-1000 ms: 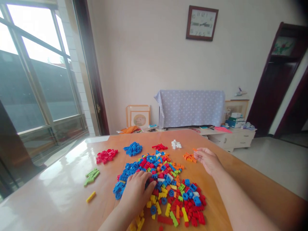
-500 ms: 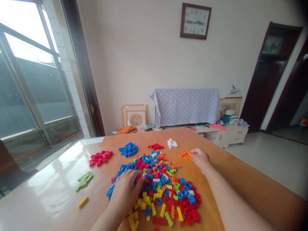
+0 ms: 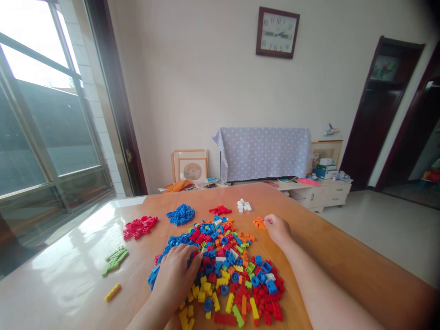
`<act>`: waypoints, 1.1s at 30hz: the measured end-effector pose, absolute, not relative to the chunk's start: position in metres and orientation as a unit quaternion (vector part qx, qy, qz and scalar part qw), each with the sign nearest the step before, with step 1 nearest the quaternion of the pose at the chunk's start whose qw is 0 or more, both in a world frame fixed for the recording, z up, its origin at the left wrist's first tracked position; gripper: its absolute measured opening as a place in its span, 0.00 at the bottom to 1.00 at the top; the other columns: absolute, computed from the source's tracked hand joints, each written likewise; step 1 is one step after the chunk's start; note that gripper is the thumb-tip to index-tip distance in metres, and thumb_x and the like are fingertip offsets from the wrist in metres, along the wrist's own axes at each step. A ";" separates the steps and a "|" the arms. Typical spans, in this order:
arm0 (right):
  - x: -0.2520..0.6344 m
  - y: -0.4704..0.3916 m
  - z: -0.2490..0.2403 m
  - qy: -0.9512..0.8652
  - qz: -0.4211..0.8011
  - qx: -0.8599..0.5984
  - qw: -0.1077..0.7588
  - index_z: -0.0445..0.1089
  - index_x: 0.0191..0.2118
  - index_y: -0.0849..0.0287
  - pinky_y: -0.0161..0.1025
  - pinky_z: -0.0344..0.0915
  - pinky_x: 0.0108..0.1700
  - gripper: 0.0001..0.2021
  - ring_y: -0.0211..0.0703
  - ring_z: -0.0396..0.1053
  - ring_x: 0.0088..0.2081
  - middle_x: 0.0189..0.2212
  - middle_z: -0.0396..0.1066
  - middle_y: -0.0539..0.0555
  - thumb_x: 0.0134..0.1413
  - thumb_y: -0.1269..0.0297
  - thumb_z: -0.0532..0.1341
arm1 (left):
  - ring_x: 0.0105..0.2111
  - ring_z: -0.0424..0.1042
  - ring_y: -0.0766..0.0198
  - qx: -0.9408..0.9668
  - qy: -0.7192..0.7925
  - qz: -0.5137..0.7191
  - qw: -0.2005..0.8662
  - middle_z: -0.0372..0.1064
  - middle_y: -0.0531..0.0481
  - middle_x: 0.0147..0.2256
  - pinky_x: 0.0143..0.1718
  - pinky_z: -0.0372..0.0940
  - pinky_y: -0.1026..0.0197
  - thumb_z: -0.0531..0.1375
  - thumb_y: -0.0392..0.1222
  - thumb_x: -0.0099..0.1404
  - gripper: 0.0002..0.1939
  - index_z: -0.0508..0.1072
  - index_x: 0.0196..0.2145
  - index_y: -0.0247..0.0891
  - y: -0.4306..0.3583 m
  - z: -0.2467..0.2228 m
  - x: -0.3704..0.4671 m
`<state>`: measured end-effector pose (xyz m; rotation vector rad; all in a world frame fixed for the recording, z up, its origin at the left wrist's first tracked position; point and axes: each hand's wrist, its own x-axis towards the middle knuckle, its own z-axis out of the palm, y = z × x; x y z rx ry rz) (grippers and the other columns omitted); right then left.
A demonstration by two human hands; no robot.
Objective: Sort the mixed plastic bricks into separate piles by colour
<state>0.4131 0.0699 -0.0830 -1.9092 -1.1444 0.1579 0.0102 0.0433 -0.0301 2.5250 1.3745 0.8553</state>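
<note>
My left hand [image 3: 177, 270] rests on the left side of a big mixed heap of toy building bricks [image 3: 220, 259], thumb and fingers apart over blue and red pieces; its fingertips are partly hidden. Beyond the heap's right edge, my right hand [image 3: 279, 230] has thumb and forefinger pinched on an orange building brick [image 3: 264, 220]. That hand is at a small orange pile [image 3: 257, 223] and covers part of it.
Single-colour groups lie around the heap: white bricks [image 3: 244, 205], dark red bricks [image 3: 220, 210], blue bricks [image 3: 180, 214], pinkish-red bricks [image 3: 140, 227], light green bricks [image 3: 115, 260] and one yellow brick [image 3: 112, 292]. The wooden table [image 3: 330, 256] has its edge on the right.
The view has shifted slightly. My right hand has edged inward and covers more of the orange pile, its fingers pinched more tightly. My left hand stays on the heap.
</note>
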 end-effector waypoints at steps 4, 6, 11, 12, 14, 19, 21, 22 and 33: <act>0.415 0.064 -0.080 -0.461 0.058 -0.773 0.432 0.76 0.36 0.53 0.37 0.65 0.39 0.08 0.46 0.75 0.39 0.34 0.79 0.52 0.53 0.63 0.60 | 0.44 0.74 0.52 0.836 0.460 0.289 0.073 0.77 0.46 0.40 0.45 0.67 0.52 0.52 0.54 0.74 0.17 0.78 0.42 0.46 0.044 -0.030 0.010; 0.412 0.062 -0.078 -0.462 0.058 -0.773 0.432 0.77 0.37 0.52 0.36 0.65 0.39 0.08 0.46 0.75 0.39 0.35 0.80 0.52 0.54 0.63 0.60 | 0.44 0.74 0.51 0.837 0.461 0.286 0.075 0.76 0.46 0.41 0.45 0.67 0.51 0.52 0.54 0.74 0.18 0.78 0.42 0.46 0.044 -0.031 0.010; 0.401 0.063 -0.073 -0.484 0.074 -0.761 0.426 0.77 0.39 0.52 0.35 0.65 0.37 0.09 0.43 0.75 0.37 0.37 0.80 0.51 0.52 0.63 0.61 | 0.45 0.73 0.52 0.835 0.468 0.280 0.068 0.76 0.46 0.41 0.46 0.67 0.52 0.52 0.53 0.74 0.17 0.79 0.42 0.45 0.044 -0.030 0.009; 0.400 0.063 -0.072 -0.487 0.076 -0.760 0.423 0.77 0.40 0.52 0.35 0.64 0.37 0.10 0.43 0.75 0.37 0.37 0.80 0.51 0.52 0.63 0.61 | 0.45 0.73 0.52 0.835 0.469 0.281 0.066 0.76 0.46 0.42 0.46 0.67 0.52 0.52 0.52 0.74 0.17 0.78 0.43 0.45 0.044 -0.030 0.009; 0.402 0.061 -0.070 -0.487 0.073 -0.766 0.413 0.77 0.40 0.52 0.34 0.63 0.36 0.10 0.43 0.75 0.36 0.37 0.80 0.51 0.53 0.63 0.61 | 0.46 0.73 0.52 0.835 0.469 0.281 0.066 0.76 0.46 0.43 0.47 0.67 0.52 0.52 0.53 0.74 0.17 0.78 0.43 0.45 0.044 -0.030 0.009; 0.408 0.054 -0.067 -0.492 0.070 -0.792 0.354 0.76 0.33 0.52 0.34 0.58 0.31 0.05 0.41 0.71 0.30 0.29 0.78 0.50 0.52 0.61 0.62 | 0.46 0.73 0.51 0.835 0.471 0.277 0.071 0.75 0.45 0.43 0.47 0.66 0.52 0.53 0.53 0.74 0.17 0.78 0.43 0.44 0.043 -0.030 0.010; 0.405 0.052 -0.069 -0.506 0.073 -0.795 0.326 0.75 0.29 0.52 0.34 0.55 0.30 0.04 0.40 0.69 0.27 0.25 0.76 0.48 0.50 0.60 0.64 | 0.45 0.73 0.52 0.835 0.471 0.274 0.072 0.76 0.46 0.42 0.46 0.66 0.52 0.53 0.53 0.74 0.17 0.78 0.42 0.44 0.043 -0.030 0.010; 0.403 0.052 -0.071 -0.512 0.072 -0.796 0.315 0.75 0.28 0.52 0.34 0.54 0.29 0.05 0.40 0.68 0.26 0.24 0.75 0.48 0.49 0.59 0.65 | 0.45 0.73 0.52 0.836 0.471 0.273 0.072 0.76 0.46 0.42 0.45 0.66 0.52 0.53 0.53 0.74 0.17 0.78 0.42 0.45 0.043 -0.030 0.010; 0.401 0.057 -0.066 -0.479 0.011 -0.828 0.291 0.76 0.38 0.49 0.36 0.54 0.30 0.09 0.45 0.72 0.33 0.35 0.79 0.54 0.57 0.54 0.61 | 0.50 0.73 0.48 0.825 0.482 0.290 0.052 0.76 0.45 0.48 0.50 0.68 0.48 0.54 0.55 0.72 0.18 0.77 0.49 0.46 0.048 -0.038 0.009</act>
